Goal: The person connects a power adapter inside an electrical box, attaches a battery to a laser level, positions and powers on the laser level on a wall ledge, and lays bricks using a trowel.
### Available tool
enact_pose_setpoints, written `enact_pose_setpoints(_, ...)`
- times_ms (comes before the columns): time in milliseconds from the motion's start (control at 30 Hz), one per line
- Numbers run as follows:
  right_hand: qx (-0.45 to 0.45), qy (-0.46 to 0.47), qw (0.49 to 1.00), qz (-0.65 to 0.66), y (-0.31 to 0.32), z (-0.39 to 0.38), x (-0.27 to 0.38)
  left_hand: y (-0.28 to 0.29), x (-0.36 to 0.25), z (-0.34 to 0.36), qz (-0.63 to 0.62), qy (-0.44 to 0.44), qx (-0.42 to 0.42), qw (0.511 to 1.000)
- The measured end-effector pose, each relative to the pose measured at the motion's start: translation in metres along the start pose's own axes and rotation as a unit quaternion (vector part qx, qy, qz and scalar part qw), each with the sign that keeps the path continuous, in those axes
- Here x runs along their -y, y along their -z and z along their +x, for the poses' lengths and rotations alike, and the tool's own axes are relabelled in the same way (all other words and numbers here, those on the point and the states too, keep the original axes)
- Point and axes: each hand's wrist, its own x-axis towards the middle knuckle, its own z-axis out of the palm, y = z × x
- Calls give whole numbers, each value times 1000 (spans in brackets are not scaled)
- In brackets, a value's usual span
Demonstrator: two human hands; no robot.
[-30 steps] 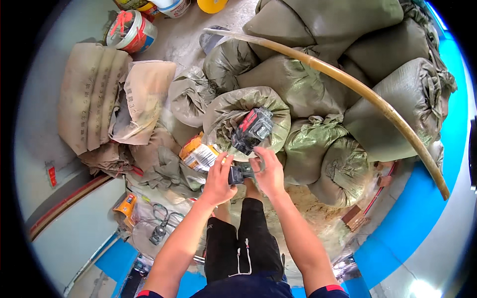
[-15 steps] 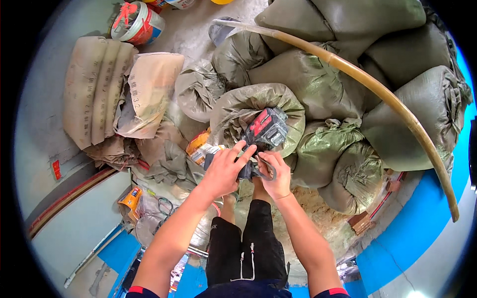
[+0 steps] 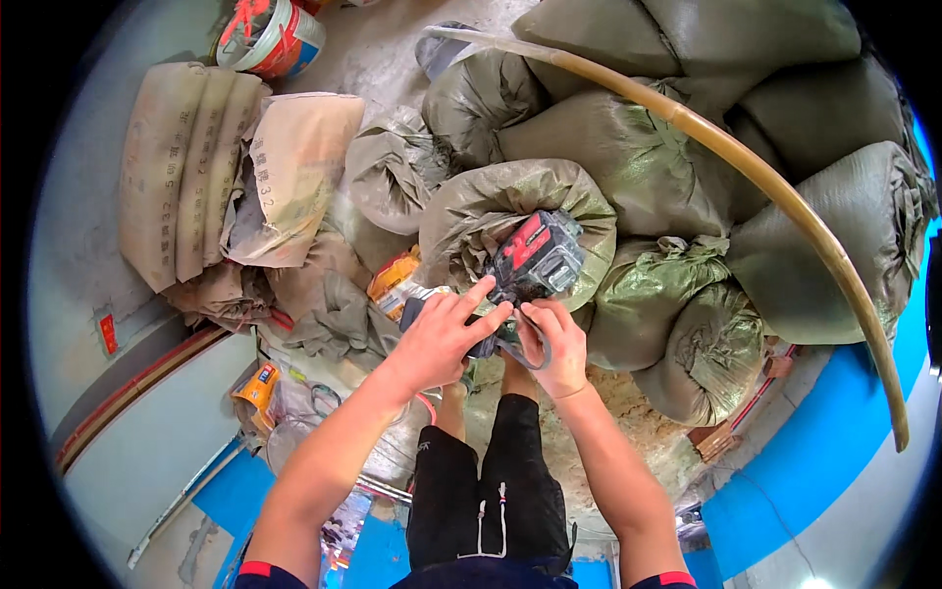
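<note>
We count two hands and one dark block between them. The left hand (image 3: 439, 339) is closed over the dark block (image 3: 484, 347); its underside grip is hidden from us. The right hand (image 3: 555, 351) is closed, pinching one dark strap (image 3: 518, 356) beside the block's right end. The hands are near each other, in front of one open sack (image 3: 471, 191) with a rolled rim. On that sack we see one black-and-red device (image 3: 535, 255), lying tilted just beyond the fingertips.

We identify the surrounding items as follows: at least eight filled green-grey sacks (image 3: 608, 147); one long curved pole (image 3: 731, 147) across them; one white-and-red bucket (image 3: 280, 44) at upper left; one pale paper sack (image 3: 299, 187) beside a folded brown stack (image 3: 172, 177); one yellow packet (image 3: 394, 280) near the left hand; one orange packet (image 3: 257, 398) at lower left.

Compared with one second earlier, we note two differences. The right hand, then spread with its fingers free, now pinches the strap. The left hand, then gripping the block at its side, now covers most of it.
</note>
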Motion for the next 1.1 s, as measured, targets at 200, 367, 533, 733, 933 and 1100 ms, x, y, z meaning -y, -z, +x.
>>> enact_pose_setpoints(200, 8, -6, 1000, -17, -2, 12, 13, 2, 4, -3, -33, 12, 9, 999)
enact_pose_setpoints(367, 25, -24, 999, -24, -1, 14, 20, -6, 5, -11, -68, -11, -18, 997)
enact_pose_setpoints(533, 26, 11, 999, -40, 2, 16, 14, -15, 7, -14, -49, 6, -48, 998)
enact_pose_setpoints(733, 18, 27, 997, -64, -3, 10, 10, -15, 11, -14, -34, 14, -61, 997)
enact_pose_setpoints(933, 16, -43, 999, 1, -1, 4, 7, -28, 13, -19, -99, 22, -87, 991)
enact_pose_setpoints(1100, 43, 24, 997, -55, 0, 12, 10, -32, 16, -24, -87, -5, -50, 995)
